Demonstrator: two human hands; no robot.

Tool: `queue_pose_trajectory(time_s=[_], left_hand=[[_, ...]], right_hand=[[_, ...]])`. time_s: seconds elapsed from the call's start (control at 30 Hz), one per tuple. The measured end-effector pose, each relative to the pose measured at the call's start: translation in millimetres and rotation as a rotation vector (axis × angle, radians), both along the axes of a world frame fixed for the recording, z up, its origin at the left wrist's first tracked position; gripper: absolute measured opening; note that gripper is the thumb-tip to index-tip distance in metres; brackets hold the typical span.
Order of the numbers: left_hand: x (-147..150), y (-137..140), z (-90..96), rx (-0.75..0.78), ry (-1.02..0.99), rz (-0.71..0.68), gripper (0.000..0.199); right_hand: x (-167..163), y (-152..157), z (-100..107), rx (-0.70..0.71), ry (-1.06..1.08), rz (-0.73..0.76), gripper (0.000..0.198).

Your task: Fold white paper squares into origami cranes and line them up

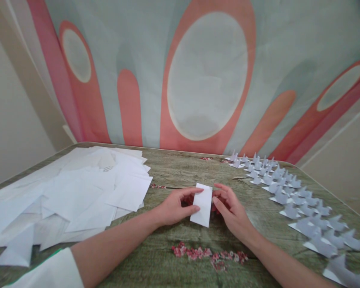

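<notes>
Your left hand (174, 207) pinches a folded paper rectangle (203, 209). Your right hand (233, 211) curls by its three o'clock edge, hold impossible to tell.

A single camera, worn on the head, looks forward and down from the near side of the worktop (168, 170). It faces the backdrop (151, 80) beyond the far edge, wide enough to take in both far corners (that edge dips slightly rightward). The left hand (174, 207) and right hand (232, 210) appear fairly close, below mid-frame.
</notes>
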State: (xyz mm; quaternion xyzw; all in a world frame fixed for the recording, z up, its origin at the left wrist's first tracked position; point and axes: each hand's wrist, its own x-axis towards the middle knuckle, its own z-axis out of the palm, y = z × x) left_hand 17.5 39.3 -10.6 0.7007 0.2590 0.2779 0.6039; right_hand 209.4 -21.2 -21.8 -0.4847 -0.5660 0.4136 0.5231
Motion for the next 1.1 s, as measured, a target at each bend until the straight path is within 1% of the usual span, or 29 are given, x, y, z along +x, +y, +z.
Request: queue_pose_trajectory(time_s=[0.13, 0.3, 0.63, 0.77, 0.87, 0.97, 1.1], left_hand=[[-0.9, -0.6, 4.0, 0.013, 0.045, -0.03, 0.052], [-1.4, -1.8, 7.4, 0.013, 0.052, -0.055, 0.049], [-3.8, 1.0, 3.3, 0.068, 0.087, -0.066, 0.048], [-4.8, 0.5, 5.4, 0.097, 0.088, -0.085, 0.047], [-5.4, -0.6, 8.2, 0.133, 0.097, -0.11, 0.046], [-5.3, -1.0, 9.3, 0.142, 0.108, -0.114, 0.048], [-3.9, 0.3, 6.0, 0.119, 0.094, -0.067, 0.053]], right_hand=[[1.8, 1.6, -4.3, 0.005, -0.005, -0.019, 0.029], [2.3, 1.5, -6.7, 0.014, -0.012, -0.028, 0.025], [5.1, 0.7, -7.4, -0.013, -0.078, 0.001, 0.02], [5.6, 0.1, -8.5, -0.013, -0.074, 0.017, 0.021], [5.0, -0.5, -7.3, -0.01, -0.068, 0.048, 0.018], [4.5, -0.3, -5.8, 0.029, -0.092, 0.055, 0.015], [5.3, 0.8, -7.1, 0.095, -0.128, -0.007, 0.014]])
